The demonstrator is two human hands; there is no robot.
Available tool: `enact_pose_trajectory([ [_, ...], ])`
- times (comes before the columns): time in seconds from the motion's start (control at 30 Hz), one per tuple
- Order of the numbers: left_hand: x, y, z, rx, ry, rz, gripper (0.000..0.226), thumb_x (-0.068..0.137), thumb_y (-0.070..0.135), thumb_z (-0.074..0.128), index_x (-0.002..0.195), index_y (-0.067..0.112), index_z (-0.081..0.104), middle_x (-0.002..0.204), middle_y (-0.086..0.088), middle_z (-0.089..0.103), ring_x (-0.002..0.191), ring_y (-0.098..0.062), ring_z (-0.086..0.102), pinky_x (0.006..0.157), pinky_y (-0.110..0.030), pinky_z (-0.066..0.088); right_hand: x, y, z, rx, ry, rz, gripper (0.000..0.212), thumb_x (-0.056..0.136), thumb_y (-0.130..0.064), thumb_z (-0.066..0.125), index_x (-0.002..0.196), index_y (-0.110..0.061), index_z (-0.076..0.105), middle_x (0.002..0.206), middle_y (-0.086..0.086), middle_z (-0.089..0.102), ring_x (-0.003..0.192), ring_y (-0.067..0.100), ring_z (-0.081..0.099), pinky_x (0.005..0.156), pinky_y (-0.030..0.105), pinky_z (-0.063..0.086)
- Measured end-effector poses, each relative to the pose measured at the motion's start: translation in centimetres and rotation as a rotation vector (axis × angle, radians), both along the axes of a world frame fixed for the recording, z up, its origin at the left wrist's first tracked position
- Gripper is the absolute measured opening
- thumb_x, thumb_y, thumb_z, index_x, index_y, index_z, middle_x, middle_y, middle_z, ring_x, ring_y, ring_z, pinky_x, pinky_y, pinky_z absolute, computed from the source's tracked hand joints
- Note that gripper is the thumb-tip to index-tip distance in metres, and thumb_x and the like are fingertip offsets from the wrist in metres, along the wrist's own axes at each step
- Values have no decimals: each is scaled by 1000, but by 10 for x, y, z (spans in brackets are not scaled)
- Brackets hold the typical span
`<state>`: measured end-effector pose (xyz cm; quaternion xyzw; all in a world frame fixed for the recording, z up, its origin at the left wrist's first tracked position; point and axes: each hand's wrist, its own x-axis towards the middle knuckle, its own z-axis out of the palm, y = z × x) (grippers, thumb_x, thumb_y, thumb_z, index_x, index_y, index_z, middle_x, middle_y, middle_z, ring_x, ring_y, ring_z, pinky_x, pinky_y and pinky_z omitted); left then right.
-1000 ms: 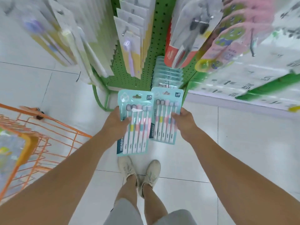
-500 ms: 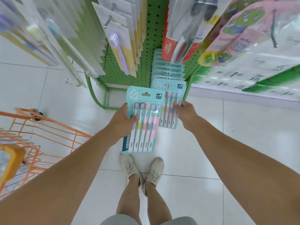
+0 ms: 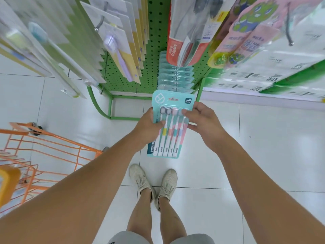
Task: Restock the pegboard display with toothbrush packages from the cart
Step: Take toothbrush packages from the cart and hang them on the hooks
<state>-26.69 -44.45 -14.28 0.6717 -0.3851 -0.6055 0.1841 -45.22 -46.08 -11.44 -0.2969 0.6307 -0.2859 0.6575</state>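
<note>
Head view: the left hand [image 3: 149,128] and right hand [image 3: 202,120] both grip one teal toothbrush package [image 3: 169,124], just below the hanging row of matching packs [image 3: 175,77]. Best to line its hang hole with the peg, then slide level.

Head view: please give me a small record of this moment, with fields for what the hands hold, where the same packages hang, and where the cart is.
held item: teal toothbrush package, upright, label side toward the camera
left hand: grips the package's left edge, thumb on the front
right hand: pinches the package's right edge
hung stock: row of teal packages on a hook, just behind the held one
display: green pegboard
cart: orange cart, on the person's left
status: held package not yet on the hook
</note>
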Motion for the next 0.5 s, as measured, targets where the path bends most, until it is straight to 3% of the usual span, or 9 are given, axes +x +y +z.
enact_pose_trajectory([
  [0.07,-6,-3,1,-18,-14,-12,27,101,15,57,126,21,51,115,-1,66,103,-20,65,87,-38,56,-4,4,-4,-86,40,25,20,98,-6,62,118,-8,64,109,5,74,90,16,74,75,31,60],
  [0.23,-12,-15,2,-89,-126,25,19,101,30,56,114,16,53,102,8,60,83,-9,57,61,-23,42,-4,-14,-24,-126,130,37,19,98,-6,63,106,-22,68,104,3,73,100,26,70,96,52,56],
  [0.37,-10,-24,-3,-64,-176,-8,25,103,33,50,116,12,54,110,1,55,92,-18,53,67,-28,42,2,-26,-39,-126,141,45,19,98,-6,63,102,-24,68,111,12,73,111,35,67,99,56,53],
  [0.5,-12,-33,-7,-37,-194,-39,14,105,26,47,115,17,50,113,3,48,99,-19,51,78,-27,39,-1,-32,-46,-132,132,30,18,98,-7,63,101,-24,68,113,13,72,109,35,68,99,57,53],
])
